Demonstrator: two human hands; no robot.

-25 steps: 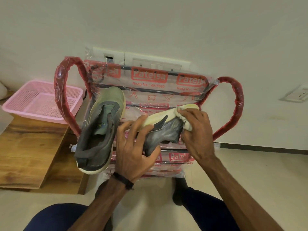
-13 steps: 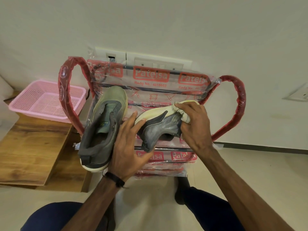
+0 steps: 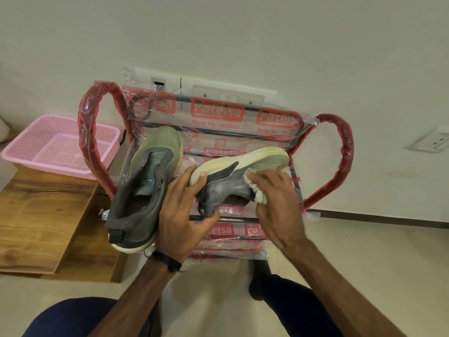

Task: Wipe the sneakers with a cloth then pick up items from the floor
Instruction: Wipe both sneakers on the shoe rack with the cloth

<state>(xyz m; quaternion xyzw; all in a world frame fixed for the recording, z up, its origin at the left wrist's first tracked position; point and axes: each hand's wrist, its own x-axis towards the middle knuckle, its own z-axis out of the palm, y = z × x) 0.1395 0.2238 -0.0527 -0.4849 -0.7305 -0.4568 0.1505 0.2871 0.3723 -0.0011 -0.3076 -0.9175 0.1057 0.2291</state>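
Note:
Two grey sneakers with pale soles sit on a plastic-wrapped red chair (image 3: 340, 154). The left sneaker (image 3: 143, 188) lies on the seat with its toe toward the wall. The right sneaker (image 3: 233, 181) is turned on its side, sole edge up. My left hand (image 3: 182, 212) grips its heel end, thumb under the collar and fingers on the sole. My right hand (image 3: 277, 200) holds a bunched white cloth (image 3: 260, 194) and presses it against the sneaker's grey side. Most of the cloth is hidden under my fingers.
A pink mesh basket (image 3: 58, 144) stands on a low wooden table (image 3: 41, 215) to the left. A white wall with switch plates (image 3: 228, 91) rises behind the chair. Beige floor lies to the right, and my knees show at the bottom.
My right hand with the cloth has slid from the toe end of the held sneaker toward its middle, uncovering the toe sole. The view has drawn a little closer.

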